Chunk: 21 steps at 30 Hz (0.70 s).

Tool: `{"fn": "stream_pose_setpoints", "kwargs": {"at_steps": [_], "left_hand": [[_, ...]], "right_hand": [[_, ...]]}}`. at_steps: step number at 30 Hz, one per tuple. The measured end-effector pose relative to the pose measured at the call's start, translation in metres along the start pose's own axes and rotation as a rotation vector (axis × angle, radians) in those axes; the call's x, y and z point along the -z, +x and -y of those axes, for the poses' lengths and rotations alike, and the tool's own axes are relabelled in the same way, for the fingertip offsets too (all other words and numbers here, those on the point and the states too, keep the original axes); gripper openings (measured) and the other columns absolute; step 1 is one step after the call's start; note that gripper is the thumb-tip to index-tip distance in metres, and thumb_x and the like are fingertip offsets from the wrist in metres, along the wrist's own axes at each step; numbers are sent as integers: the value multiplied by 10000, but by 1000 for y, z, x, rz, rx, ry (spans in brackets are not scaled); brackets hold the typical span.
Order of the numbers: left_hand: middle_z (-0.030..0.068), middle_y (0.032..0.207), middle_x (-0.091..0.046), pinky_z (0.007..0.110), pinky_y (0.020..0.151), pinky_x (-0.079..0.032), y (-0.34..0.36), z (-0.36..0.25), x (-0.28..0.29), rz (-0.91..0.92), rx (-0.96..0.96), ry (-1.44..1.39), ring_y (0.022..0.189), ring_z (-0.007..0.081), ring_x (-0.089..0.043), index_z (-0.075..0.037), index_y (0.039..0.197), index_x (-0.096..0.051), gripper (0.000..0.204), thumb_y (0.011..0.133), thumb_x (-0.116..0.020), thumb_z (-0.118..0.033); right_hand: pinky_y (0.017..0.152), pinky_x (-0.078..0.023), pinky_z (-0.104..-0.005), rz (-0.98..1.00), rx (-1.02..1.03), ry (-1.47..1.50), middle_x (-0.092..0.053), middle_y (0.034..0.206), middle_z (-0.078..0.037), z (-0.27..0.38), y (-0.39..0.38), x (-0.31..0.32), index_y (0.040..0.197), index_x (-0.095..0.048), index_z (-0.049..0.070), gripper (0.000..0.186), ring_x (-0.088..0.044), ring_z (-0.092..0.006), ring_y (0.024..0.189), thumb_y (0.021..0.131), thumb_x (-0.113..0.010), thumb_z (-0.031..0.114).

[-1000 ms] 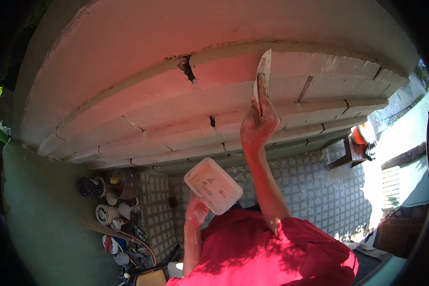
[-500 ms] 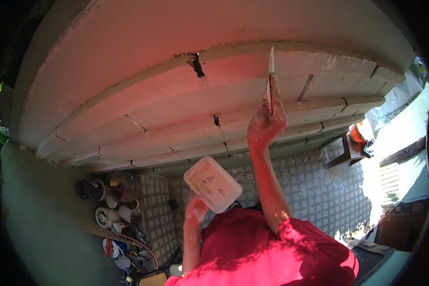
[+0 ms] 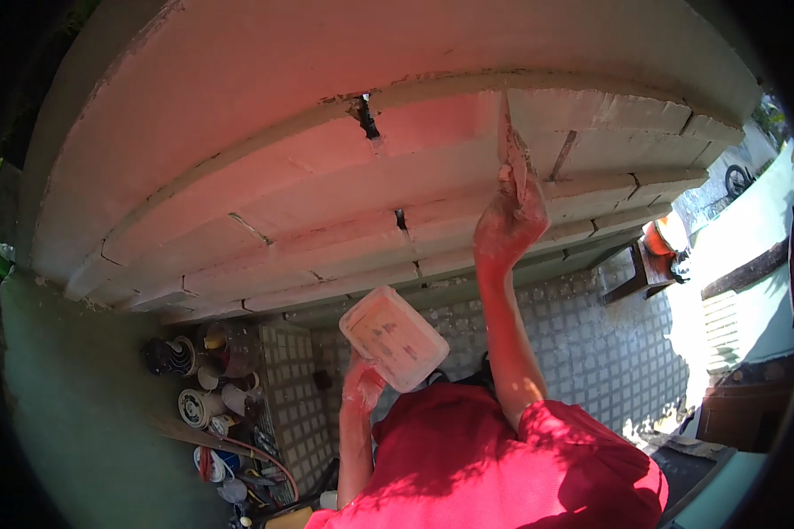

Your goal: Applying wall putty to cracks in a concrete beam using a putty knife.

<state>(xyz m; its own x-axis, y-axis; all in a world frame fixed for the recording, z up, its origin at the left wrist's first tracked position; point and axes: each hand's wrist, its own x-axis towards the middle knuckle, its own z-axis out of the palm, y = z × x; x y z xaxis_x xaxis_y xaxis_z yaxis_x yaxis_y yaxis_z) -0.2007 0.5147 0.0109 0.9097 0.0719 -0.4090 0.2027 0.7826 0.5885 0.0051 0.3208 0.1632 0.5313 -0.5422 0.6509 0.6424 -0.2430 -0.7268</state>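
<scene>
My right hand [image 3: 510,220] is closed round a putty knife [image 3: 505,128]. The thin blade points up, its tip at a ledge seam of the pale block wall [image 3: 441,125]; whether it presses on the wall I cannot tell. Whitish paste clings to the knife and to my fingers. Lower and to the left, my left hand [image 3: 362,385] grips a rectangular plastic tub [image 3: 388,322] by its near corner. Pale smears and several dark marks show on the tub's face. Left of the knife, a dark gap [image 3: 364,119] breaks the wall's upper course.
Buckets [image 3: 196,407], pots and loose tools crowd the floor beside the green wall [image 3: 88,379] at left. A plank [image 3: 212,434] lies across them. Tiled floor [image 3: 573,339] stretches below me. At right stands a small wooden bench [image 3: 635,275] with an orange and white container [image 3: 666,236] on it.
My right hand has shifted a little right and down, and the knife's blade has turned. My left hand and the tub have barely moved.
</scene>
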Motion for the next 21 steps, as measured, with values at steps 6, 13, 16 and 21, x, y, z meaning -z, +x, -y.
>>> {"fn": "stream_pose_setpoints", "kwargs": {"at_steps": [6,13,16,21], "left_hand": [[81,1371,-433,390,994,-437,2,0,-1,21,20,30,1242,250,-467,-131,1449,-279,717,790,-554,-72],[83,1386,-420,389,1015,-417,4,-7,-9,77,-24,18,1259,253,-447,-127,1457,-266,730,793,-567,-97],[103,1393,-419,404,1013,-423,0,-7,-3,87,-32,18,1263,269,-445,-87,1453,-270,685,818,-527,-88],[92,1401,-403,405,1015,-416,-1,-7,-5,47,-18,59,1271,272,-432,-127,1468,-244,766,785,-591,-124]], "right_hand": [[681,-489,-247,125,175,19,-679,1057,-176,-15,-22,-33,1192,-609,-20,521,-610,-129,731,718,-435,-150],[669,-502,-259,190,178,29,-668,1087,-175,14,-24,-29,1196,-609,-3,560,-646,-152,744,689,-413,-140],[688,-505,-279,144,62,-21,-655,1051,-207,27,8,-15,1176,-614,-4,543,-673,-218,785,686,-421,-137],[808,-524,-371,247,181,-106,-624,1130,-209,35,-14,-51,1202,-614,36,642,-622,-369,1029,640,-415,-201]]}}
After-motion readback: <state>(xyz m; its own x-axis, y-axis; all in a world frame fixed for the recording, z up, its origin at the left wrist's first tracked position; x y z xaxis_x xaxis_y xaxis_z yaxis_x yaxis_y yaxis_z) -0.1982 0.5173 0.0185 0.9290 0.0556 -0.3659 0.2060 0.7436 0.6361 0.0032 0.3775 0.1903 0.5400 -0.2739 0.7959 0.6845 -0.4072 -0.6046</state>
